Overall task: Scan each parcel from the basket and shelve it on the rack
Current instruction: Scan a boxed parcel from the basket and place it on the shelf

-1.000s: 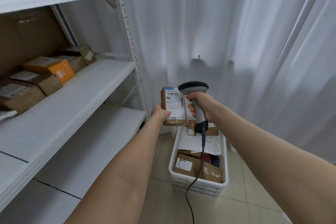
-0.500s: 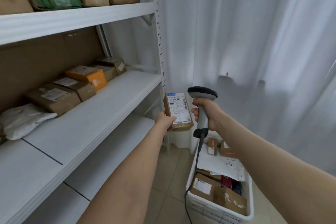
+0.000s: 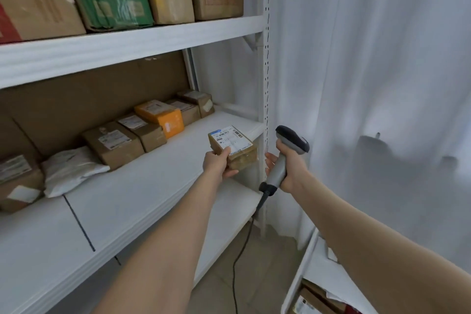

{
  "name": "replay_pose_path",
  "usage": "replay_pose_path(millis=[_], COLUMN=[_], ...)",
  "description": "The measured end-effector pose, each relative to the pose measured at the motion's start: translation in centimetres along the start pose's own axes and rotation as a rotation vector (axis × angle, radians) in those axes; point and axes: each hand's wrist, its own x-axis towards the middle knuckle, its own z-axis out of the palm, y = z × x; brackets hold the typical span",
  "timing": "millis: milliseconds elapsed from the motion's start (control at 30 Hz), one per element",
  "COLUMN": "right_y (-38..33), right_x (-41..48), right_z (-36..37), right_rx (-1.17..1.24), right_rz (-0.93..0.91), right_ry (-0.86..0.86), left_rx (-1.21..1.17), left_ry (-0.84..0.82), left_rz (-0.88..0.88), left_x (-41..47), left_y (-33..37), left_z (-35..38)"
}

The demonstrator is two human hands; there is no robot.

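My left hand grips a small brown parcel with a white label on top, held flat over the front right end of the rack's middle shelf. Beside the rack's front right post, my right hand holds the grey barcode scanner by its handle, and its black cable hangs down to the floor. The scanner head points away from the parcel. Only a corner of the white basket shows at the bottom right, with parcels inside.
Several brown parcels, an orange box and a white poly bag line the back of the middle shelf. Large cartons stand on the top shelf. A white curtain hangs on the right. A lower shelf lies beneath.
My left hand has carried the parcel left and away from the scanner, tilting it flat over the middle shelf. The view has turned toward the rack, and the basket has slid to the frame's corner.
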Motion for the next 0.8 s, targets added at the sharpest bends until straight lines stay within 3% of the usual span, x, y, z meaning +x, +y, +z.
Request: replay_pose_path(millis=[367, 800], right_y=[-2.7, -4.1], right_x=[11.1, 28.3], right_z=[4.3, 9.7], right_rx=[-0.020, -0.010], right_rz=[0.091, 0.124], right_ry=[-0.042, 0.054], left_rx=[-0.018, -0.105], left_ry=[0.055, 0.113], left_rz=[-0.077, -0.159], left_x=[8.8, 28.6], left_y=[4.1, 6.8], left_z=[1.9, 5.7])
